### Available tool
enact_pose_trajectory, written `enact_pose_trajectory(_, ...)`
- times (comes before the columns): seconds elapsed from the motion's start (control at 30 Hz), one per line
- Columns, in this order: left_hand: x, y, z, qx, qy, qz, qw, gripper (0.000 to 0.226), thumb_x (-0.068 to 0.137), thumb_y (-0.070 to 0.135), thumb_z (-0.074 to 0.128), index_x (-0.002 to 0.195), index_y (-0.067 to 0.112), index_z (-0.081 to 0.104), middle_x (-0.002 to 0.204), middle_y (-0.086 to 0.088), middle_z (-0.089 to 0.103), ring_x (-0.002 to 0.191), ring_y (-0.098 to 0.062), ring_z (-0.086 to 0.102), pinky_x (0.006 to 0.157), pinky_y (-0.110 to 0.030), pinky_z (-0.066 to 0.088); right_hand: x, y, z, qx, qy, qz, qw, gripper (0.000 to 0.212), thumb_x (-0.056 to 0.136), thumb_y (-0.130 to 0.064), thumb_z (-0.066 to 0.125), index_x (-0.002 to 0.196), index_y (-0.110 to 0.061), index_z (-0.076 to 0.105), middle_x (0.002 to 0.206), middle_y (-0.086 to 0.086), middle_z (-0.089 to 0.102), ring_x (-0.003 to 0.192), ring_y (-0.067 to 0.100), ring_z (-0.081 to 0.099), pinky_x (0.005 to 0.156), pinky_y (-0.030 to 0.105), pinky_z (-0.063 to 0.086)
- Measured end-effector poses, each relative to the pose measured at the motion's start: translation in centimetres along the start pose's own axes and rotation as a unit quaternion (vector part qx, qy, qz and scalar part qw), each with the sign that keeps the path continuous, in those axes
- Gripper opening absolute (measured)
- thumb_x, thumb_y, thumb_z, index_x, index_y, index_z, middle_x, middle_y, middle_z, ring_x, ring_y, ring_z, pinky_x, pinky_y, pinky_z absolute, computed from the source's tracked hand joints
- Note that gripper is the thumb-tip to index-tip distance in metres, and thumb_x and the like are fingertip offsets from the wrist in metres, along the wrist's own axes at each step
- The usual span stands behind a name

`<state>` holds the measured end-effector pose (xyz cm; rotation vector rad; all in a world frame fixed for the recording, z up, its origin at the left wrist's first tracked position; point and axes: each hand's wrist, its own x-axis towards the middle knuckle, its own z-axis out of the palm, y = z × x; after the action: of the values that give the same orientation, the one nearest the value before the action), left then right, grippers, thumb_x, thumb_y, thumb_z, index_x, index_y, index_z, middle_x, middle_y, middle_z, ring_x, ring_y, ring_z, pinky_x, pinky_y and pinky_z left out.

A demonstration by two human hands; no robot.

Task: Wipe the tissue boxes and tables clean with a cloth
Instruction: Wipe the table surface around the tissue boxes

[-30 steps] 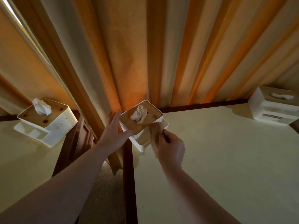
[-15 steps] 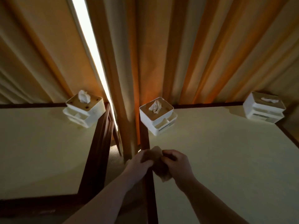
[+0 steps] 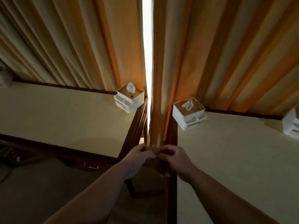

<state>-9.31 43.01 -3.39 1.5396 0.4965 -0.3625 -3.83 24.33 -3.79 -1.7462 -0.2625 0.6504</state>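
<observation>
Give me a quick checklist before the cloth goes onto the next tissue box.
1. Cloth in hand: ok, the left hand and right hand both pinch it.
2. Cloth ready to wipe: not ok, it is bunched between the hands above the gap between the tables.
3. Left tissue box upright on the left table: ok.
4. Middle tissue box upright on the right table: ok.
5. Far right tissue box: cannot tell, cut off by the frame edge.
6. Boxes already clean: cannot tell.
</observation>
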Motion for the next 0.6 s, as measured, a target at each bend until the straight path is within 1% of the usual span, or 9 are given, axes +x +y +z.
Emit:
enact_pose_trajectory(0.07, -0.5, 0.3, -2.4, 0.049, 0.018, 0.025, 0.998, 0.038, 0.083, 0.025, 0.077, 0.119, 0.025, 0.063, 0.116, -0.008, 0.066, 0.108, -0.028, 0.065, 0.094, -0.045, 0.058, 0.9, -1.4, 1.8, -0.035, -0.032, -0.016, 0.999, 0.016, 0.095, -0.031, 0.076, 0.111, -0.033, 0.077, 0.109, -0.009, 0.076, 0.103, 0.009, 0.073, 0.091, 0.034, 0.062)
enact_pose_trajectory(0.13, -0.3, 0.4, -5.4, 0.086, 0.025, 0.052, 0.995, 0.037, 0.086, 0.023, 0.074, 0.121, 0.030, 0.064, 0.114, -0.004, 0.066, 0.107, -0.024, 0.065, 0.094, -0.042, 0.059, 2.5, -2.8, 3.9, -0.082, -0.044, -0.033, 0.995, 0.017, 0.094, -0.029, 0.077, 0.111, -0.032, 0.077, 0.107, -0.008, 0.076, 0.101, 0.008, 0.072, 0.093, 0.032, 0.061)
enact_pose_trajectory(0.2, 0.2, 0.4, -9.0, 0.113, 0.025, 0.075, 0.990, 0.023, 0.085, 0.026, 0.074, 0.108, 0.031, 0.072, 0.105, -0.001, 0.072, 0.103, -0.023, 0.067, 0.093, -0.042, 0.059, 4.8, -3.9, 6.3, -0.108, -0.037, -0.040, 0.993, 0.020, 0.092, -0.029, 0.079, 0.112, -0.028, 0.076, 0.109, -0.005, 0.075, 0.102, 0.010, 0.072, 0.095, 0.036, 0.061)
enact_pose_trajectory(0.3, 1.5, 0.1, -15.3, 0.098, 0.050, 0.080, 0.991, 0.008, 0.085, 0.018, 0.076, 0.093, 0.021, 0.075, 0.094, -0.007, 0.075, 0.095, -0.027, 0.071, 0.086, -0.046, 0.062, 8.7, -4.9, 10.6, -0.124, -0.037, -0.003, 0.992, 0.030, 0.087, -0.034, 0.084, 0.113, -0.024, 0.073, 0.110, -0.001, 0.076, 0.102, 0.014, 0.073, 0.094, 0.041, 0.062)
enact_pose_trajectory(0.37, 2.6, -0.1, -19.6, 0.063, 0.057, 0.072, 0.994, 0.009, 0.086, 0.012, 0.077, 0.093, 0.014, 0.072, 0.096, -0.015, 0.073, 0.096, -0.032, 0.072, 0.084, -0.046, 0.063, 11.5, -5.3, 13.5, -0.164, -0.060, 0.034, 0.984, 0.037, 0.085, -0.038, 0.084, 0.116, -0.023, 0.072, 0.111, -0.001, 0.075, 0.103, 0.015, 0.074, 0.097, 0.041, 0.061)
enact_pose_trajectory(0.43, 3.6, -0.4, -23.6, 0.037, 0.060, 0.055, 0.996, 0.010, 0.088, 0.010, 0.077, 0.096, 0.011, 0.070, 0.102, -0.022, 0.072, 0.097, -0.034, 0.072, 0.081, -0.044, 0.064, 13.9, -5.7, 16.4, -0.192, -0.072, 0.070, 0.976, 0.033, 0.088, -0.038, 0.082, 0.115, -0.022, 0.072, 0.109, -0.001, 0.076, 0.101, 0.014, 0.074, 0.097, 0.039, 0.061)
enact_pose_trajectory(0.5, 4.6, -1.0, -27.1, 0.025, 0.065, 0.037, 0.997, 0.012, 0.089, 0.008, 0.077, 0.097, 0.008, 0.068, 0.099, -0.022, 0.071, 0.089, -0.030, 0.073, 0.073, -0.040, 0.064, 15.8, -6.2, 19.1, -0.195, -0.061, 0.101, 0.974, 0.026, 0.091, -0.033, 0.079, 0.113, -0.022, 0.070, 0.108, -0.001, 0.076, 0.097, 0.013, 0.075, 0.091, 0.032, 0.063)
enact_pose_trajectory(0.53, 5.2, -1.2, -28.6, 0.025, 0.063, 0.029, 0.997, 0.012, 0.089, 0.008, 0.077, 0.097, 0.007, 0.068, 0.095, -0.020, 0.070, 0.083, -0.027, 0.072, 0.069, -0.039, 0.064, 16.6, -6.4, 20.4, -0.185, -0.051, 0.112, 0.975, 0.023, 0.093, -0.030, 0.078, 0.112, -0.022, 0.069, 0.107, 0.001, 0.075, 0.095, 0.014, 0.075, 0.085, 0.028, 0.064)
enact_pose_trajectory(0.6, 6.3, -1.5, -31.1, 0.030, 0.055, 0.009, 0.998, 0.015, 0.090, 0.008, 0.077, 0.099, 0.004, 0.066, 0.090, -0.015, 0.068, 0.077, -0.024, 0.071, 0.068, -0.042, 0.065, 17.9, -6.6, 22.4, -0.137, -0.017, 0.134, 0.981, 0.022, 0.093, -0.023, 0.078, 0.112, -0.020, 0.067, 0.109, 0.004, 0.073, 0.094, 0.018, 0.076, 0.074, 0.026, 0.064)
